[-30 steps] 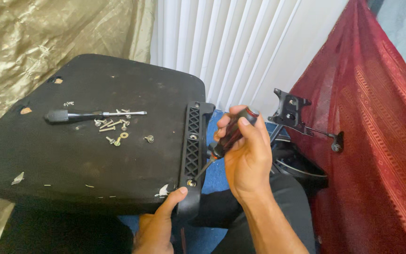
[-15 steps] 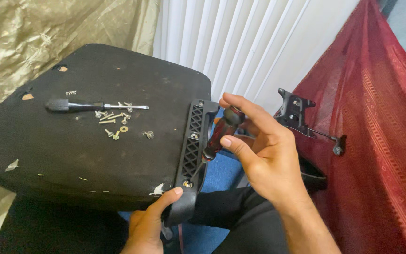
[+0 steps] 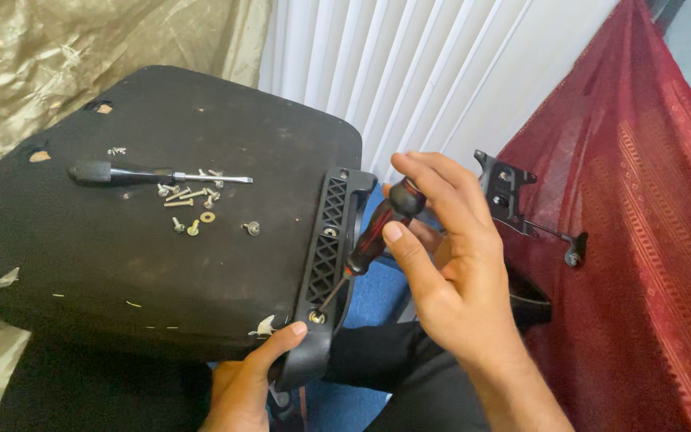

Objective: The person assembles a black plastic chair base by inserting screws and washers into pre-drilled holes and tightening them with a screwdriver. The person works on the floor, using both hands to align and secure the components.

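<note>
My right hand [image 3: 449,264] grips a screwdriver [image 3: 373,240] with a red and black handle, its tip set on a screw at the near end of a black plastic bracket [image 3: 328,248]. The bracket lies along the right edge of an upturned black chair seat [image 3: 121,272]. From below, my left hand [image 3: 245,384] holds the near end of the bracket and the seat edge, thumb resting beside the screw.
A second screwdriver [image 3: 153,174] with a black handle lies on the seat beside several loose screws and washers [image 3: 193,210]. A black metal chair mechanism [image 3: 513,196] stands to the right, before a red cloth [image 3: 641,240]. White vertical blinds [image 3: 417,72] hang behind.
My right hand has turned on the screwdriver handle and shifted its fingers, staying at the bracket's near screw. The view has drifted slightly. My left hand keeps its hold.
</note>
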